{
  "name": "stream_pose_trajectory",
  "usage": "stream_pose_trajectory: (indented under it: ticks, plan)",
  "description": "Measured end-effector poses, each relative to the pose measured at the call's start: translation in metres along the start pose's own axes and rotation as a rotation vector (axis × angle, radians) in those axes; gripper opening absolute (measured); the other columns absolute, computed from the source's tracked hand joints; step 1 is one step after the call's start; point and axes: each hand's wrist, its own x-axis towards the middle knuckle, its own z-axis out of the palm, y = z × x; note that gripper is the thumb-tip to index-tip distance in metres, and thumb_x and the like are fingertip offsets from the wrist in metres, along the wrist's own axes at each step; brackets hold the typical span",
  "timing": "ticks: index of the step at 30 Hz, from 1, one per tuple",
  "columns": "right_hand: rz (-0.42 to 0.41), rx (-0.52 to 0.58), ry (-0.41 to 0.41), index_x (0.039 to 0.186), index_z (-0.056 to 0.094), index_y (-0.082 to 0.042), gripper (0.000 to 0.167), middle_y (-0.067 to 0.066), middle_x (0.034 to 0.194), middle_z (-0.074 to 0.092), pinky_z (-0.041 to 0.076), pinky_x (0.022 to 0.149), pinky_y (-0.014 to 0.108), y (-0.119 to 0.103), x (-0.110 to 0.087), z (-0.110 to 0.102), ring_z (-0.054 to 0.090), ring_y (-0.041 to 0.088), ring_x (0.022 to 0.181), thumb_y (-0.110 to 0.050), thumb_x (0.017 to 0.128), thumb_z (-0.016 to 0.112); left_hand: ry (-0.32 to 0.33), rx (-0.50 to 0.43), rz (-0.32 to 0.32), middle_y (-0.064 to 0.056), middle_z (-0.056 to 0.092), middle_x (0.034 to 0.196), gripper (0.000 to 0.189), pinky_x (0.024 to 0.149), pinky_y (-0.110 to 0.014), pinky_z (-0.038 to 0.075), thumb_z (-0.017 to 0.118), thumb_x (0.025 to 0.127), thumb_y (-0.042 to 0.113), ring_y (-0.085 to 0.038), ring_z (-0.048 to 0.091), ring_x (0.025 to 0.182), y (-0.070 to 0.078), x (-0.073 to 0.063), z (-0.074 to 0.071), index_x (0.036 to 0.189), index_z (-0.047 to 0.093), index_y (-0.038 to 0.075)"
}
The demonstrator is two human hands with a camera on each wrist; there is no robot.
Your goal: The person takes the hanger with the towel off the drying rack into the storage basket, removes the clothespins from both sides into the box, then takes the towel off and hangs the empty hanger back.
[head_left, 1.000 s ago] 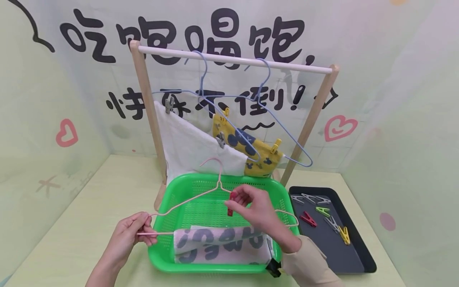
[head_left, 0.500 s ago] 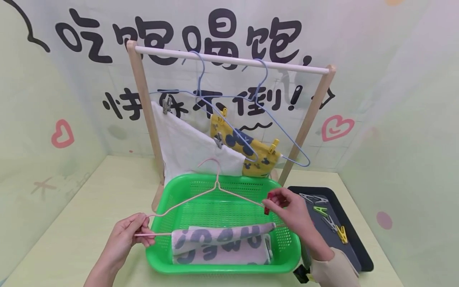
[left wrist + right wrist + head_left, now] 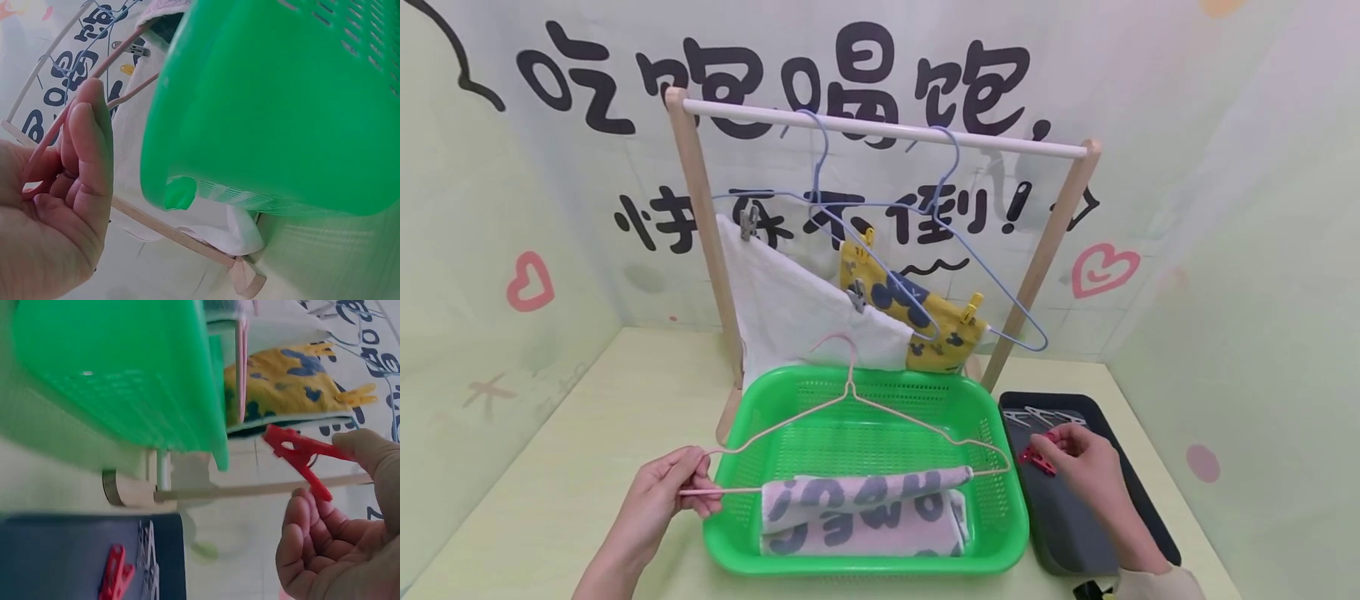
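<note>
My left hand (image 3: 666, 487) pinches the left end of a pink clothes hanger (image 3: 917, 408), held over the green basket (image 3: 718, 533). A pale pink towel (image 3: 865, 492) with grey lettering is draped over the hanger's bottom bar. In the left wrist view, the fingers of my left hand (image 3: 62, 194) curl round the hanger's corner. My right hand (image 3: 1090, 471) is above the dark tray (image 3: 1067, 533). Between its thumb and fingers it holds a red clothespin (image 3: 300, 450), plain in the right wrist view. Another red clothespin (image 3: 115, 572) lies in the tray below.
Behind the basket stands a wooden rack with a white rail (image 3: 887, 129). Two blue hangers (image 3: 992, 267) hang from it, carrying a white towel (image 3: 797, 308) with grey clips and a yellow towel (image 3: 936, 354) with yellow clips. Silver clothespins (image 3: 1041, 414) lie in the tray.
My right hand has moved right with the red clothespin, from the hanger's right shoulder to above the tray. My left hand has stayed on the hanger's end.
</note>
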Motion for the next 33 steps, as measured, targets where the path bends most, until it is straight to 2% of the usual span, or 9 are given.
stream_pose_trajectory:
  ticks: [4,7,12,16,24,29,33]
  plan:
    - [0.003,-0.082,-0.031,0.089,0.061,0.000,0.026,0.005,0.076,0.063,0.047,0.054,0.022,0.011,0.002,-0.008,0.056,0.014,0.068,-0.019,0.080,0.076,-0.012,-0.012,0.004,-0.002,0.066,0.064,0.031,0.049,-0.025,0.053,0.036,0.103,0.012,-0.014,0.065,0.055,0.000,0.001,0.000,0.077,0.053,0.007]
    - [-0.009,-0.189,-0.082,0.086,0.059,0.002,0.024,0.005,0.073,0.061,0.046,0.053,0.025,0.024,0.006,-0.009,0.056,0.017,0.066,-0.013,0.077,0.076,-0.018,-0.020,0.013,-0.002,0.066,0.065,0.032,0.049,-0.025,0.053,0.036,0.103,0.012,-0.013,0.065,0.055,0.000,0.001,0.000,0.077,0.054,0.007]
    - [0.012,-0.361,-0.219,0.078,0.059,0.001,0.020,0.004,0.067,0.057,0.043,0.050,0.030,0.047,0.012,-0.001,0.051,0.017,0.060,-0.011,0.076,0.075,-0.016,-0.018,0.019,-0.001,0.067,0.065,0.032,0.049,-0.026,0.053,0.035,0.103,0.012,-0.013,0.065,0.055,0.003,0.001,0.001,0.077,0.054,0.008]
    - [0.007,-0.448,-0.268,0.073,0.061,-0.002,0.016,0.002,0.063,0.054,0.043,0.050,0.031,0.061,0.013,0.008,0.050,0.016,0.058,-0.010,0.075,0.075,-0.014,-0.011,0.014,-0.001,0.067,0.065,0.032,0.049,-0.026,0.053,0.036,0.103,0.013,-0.013,0.065,0.055,0.004,0.001,0.002,0.077,0.053,0.008]
    - [0.026,-0.455,-0.268,0.070,0.060,-0.001,0.024,0.003,0.061,0.053,0.043,0.048,0.030,0.075,0.017,0.020,0.049,0.016,0.056,-0.013,0.072,0.080,-0.004,-0.037,0.037,-0.003,0.067,0.065,0.033,0.049,-0.025,0.053,0.035,0.103,0.011,-0.014,0.065,0.055,0.006,-0.001,0.000,0.076,0.054,0.008]
    - [-0.007,-0.474,-0.262,0.069,0.058,-0.001,0.028,0.003,0.059,0.052,0.041,0.048,0.030,0.078,0.018,0.026,0.048,0.017,0.056,-0.016,0.070,0.082,-0.004,-0.072,0.045,-0.003,0.068,0.066,0.033,0.049,-0.024,0.053,0.035,0.103,0.011,-0.013,0.065,0.056,0.006,-0.002,-0.002,0.077,0.055,0.008]
    - [-0.014,-0.457,-0.236,0.072,0.059,0.001,0.025,0.004,0.062,0.053,0.042,0.049,0.030,0.076,0.017,0.028,0.048,0.017,0.057,-0.014,0.073,0.079,-0.008,-0.086,0.050,-0.003,0.068,0.067,0.033,0.050,-0.023,0.053,0.035,0.103,0.010,-0.013,0.066,0.057,0.007,-0.003,-0.003,0.078,0.056,0.008]
